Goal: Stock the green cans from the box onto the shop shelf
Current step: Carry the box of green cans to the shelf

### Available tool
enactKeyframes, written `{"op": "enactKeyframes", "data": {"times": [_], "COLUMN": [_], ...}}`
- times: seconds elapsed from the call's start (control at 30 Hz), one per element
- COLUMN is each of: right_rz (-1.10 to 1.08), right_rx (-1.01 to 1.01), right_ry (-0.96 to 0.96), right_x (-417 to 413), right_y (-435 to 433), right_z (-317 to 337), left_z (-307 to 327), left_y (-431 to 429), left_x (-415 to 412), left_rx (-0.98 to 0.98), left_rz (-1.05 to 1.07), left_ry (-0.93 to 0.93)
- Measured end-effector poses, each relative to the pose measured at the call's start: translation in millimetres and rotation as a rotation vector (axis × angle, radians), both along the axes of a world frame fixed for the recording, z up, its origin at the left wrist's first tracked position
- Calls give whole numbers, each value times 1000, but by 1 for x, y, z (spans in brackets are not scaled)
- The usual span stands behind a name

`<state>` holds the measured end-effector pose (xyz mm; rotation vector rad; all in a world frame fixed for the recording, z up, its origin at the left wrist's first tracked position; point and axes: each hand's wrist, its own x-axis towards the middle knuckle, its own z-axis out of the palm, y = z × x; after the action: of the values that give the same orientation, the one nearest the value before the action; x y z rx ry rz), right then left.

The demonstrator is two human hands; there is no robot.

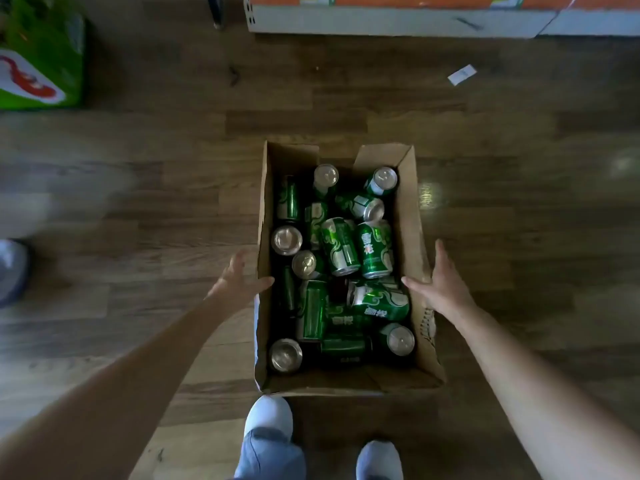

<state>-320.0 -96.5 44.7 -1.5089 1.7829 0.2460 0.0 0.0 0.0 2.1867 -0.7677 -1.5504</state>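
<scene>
A wooden floor (138, 202) with brown planks fills almost the whole view. In the middle of it stands an open cardboard box (412, 216), long and narrow, with its flaps up at the far end. Along the top edge there is a low white ledge (398, 20) with orange packs (412, 0) on it, well apart from the box. At the far left stands a green carton (45, 64) with a red and white print, also well apart from the box.

Two bare arms reach down to the box from both sides. The left hand (239, 278) is at the left wall of the box: its thumb goes over the rim to the inside, and the fingers stay on the outside, so it grasps the wall. The right hand (440, 285) takes the right wall in the same way, thumb inside and fingers stretched along the outside.

The green cans (341, 245) are all inside the box, in a loose heap. Some stand upright and show their silver tops, others lie on their sides across each other. Neither hand touches a can.

Just beside the near end of the box are two pale shoes (268, 415) and one leg of blue jeans (270, 455). Another shoe (10, 271), blurred, is at the left edge. A small white paper scrap (461, 74) lies on the floor near the ledge.
</scene>
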Motion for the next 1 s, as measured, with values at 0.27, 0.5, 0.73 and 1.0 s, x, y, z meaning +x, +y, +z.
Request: {"op": "enactKeyframes", "data": {"times": [0.27, 0.5, 0.73, 1.0], "right_rz": [-152, -16, 16, -1], "right_rx": [-51, -169, -245, -259], "right_ry": [-212, -57, -6, 12], "right_x": [-17, -19, -21, -18], "right_y": [-3, -4, -2, -5], "right_z": [-55, -53, -51, -41], "left_z": [-22, -15, -10, 0], "left_y": [-7, -7, -8, -13], "left_x": [-32, -39, -41, -41], "left_rx": [-141, -162, -131, -100], "left_rz": [133, 34, 2, 26], "left_ry": [-171, -436, -502, -540]}}
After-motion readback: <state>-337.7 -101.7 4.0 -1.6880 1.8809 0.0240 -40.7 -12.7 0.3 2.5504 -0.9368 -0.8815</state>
